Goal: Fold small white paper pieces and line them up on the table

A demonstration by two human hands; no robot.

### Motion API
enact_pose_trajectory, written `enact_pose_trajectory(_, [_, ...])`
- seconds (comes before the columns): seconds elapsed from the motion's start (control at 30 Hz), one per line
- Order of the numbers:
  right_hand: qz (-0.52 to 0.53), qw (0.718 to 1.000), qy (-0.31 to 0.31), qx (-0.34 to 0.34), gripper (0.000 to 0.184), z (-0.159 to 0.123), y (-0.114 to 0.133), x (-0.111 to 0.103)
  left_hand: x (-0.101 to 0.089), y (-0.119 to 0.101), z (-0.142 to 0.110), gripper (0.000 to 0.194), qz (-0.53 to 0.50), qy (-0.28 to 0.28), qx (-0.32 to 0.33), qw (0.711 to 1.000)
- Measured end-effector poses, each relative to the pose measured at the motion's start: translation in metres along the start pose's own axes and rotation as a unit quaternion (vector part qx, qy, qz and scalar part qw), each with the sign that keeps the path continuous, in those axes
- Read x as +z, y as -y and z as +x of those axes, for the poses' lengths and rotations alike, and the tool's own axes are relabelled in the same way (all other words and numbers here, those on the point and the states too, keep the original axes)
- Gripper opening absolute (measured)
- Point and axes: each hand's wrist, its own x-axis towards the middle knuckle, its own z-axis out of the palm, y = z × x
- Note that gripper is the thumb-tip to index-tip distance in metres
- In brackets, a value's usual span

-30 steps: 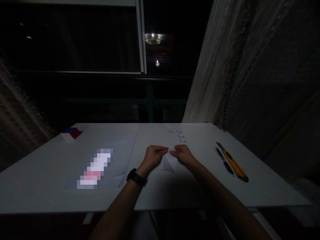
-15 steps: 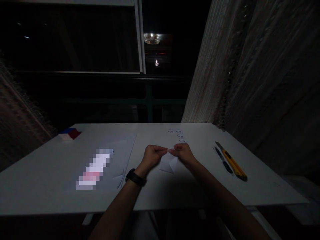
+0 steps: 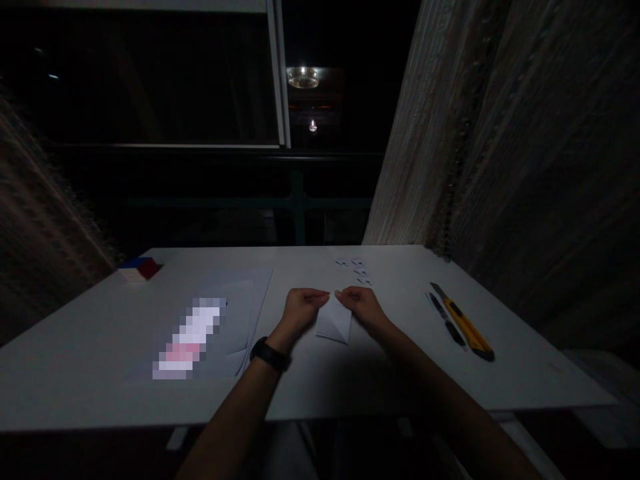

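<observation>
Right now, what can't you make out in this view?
All in the head view:
- Folded white paper, upper edge: partly behind the left hand and right hand.
- Marks on the small white pieces: too small, dim.
- Bright patch: pixelated.
- Forearms: cut off by the bottom edge.
</observation>
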Motion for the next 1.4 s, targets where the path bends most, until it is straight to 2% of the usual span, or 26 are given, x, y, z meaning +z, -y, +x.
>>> enact_pose_trajectory(0.13, [0.001,0.999,-0.005,0.041,0.034,0.001,-0.003,-0.003,0.001,-0.001,0.0,0.026,-0.004,-0.008,-0.007,1.0])
enact_pose_trajectory(0.4, [0.028,0.998,-0.022,0.043,0.03,0.0,0.002,-0.004,0.001,-0.005,-0.002,0.026,-0.002,-0.012,-0.014,1.0])
enact_pose_trajectory(0.57, [0.015,0.998,-0.029,0.058,0.029,0.0,0.001,-0.006,-0.003,-0.01,-0.006,0.033,-0.001,0.067,-0.036,0.997])
enact_pose_trajectory(0.67, [0.011,0.998,0.009,0.061,0.029,0.0,0.001,-0.006,-0.005,-0.01,-0.005,0.033,0.064,0.088,0.003,0.994])
enact_pose_trajectory(0.83, [0.021,0.995,0.052,0.081,0.029,-0.003,0.006,-0.006,-0.005,-0.004,-0.002,0.033,0.155,0.061,0.039,0.985])
enact_pose_trajectory(0.97, [0.016,0.995,0.041,0.086,0.03,-0.003,0.005,-0.006,-0.005,-0.002,-0.001,0.035,0.185,0.036,0.048,0.981])
enact_pose_trajectory(1.1, [-0.012,0.997,0.019,0.073,0.029,-0.002,0.003,-0.006,-0.005,-0.002,-0.001,0.035,0.197,0.036,0.059,0.978])
enact_pose_trajectory(1.27, [0.03,0.996,0.032,0.082,0.029,-0.003,0.004,-0.007,-0.006,-0.004,0.0,0.036,0.193,0.014,0.063,0.979])
enact_pose_trajectory(1.4, [0.023,0.997,0.014,0.071,0.029,-0.001,0.001,-0.01,-0.005,-0.006,-0.002,0.036,0.159,0.01,0.061,0.985])
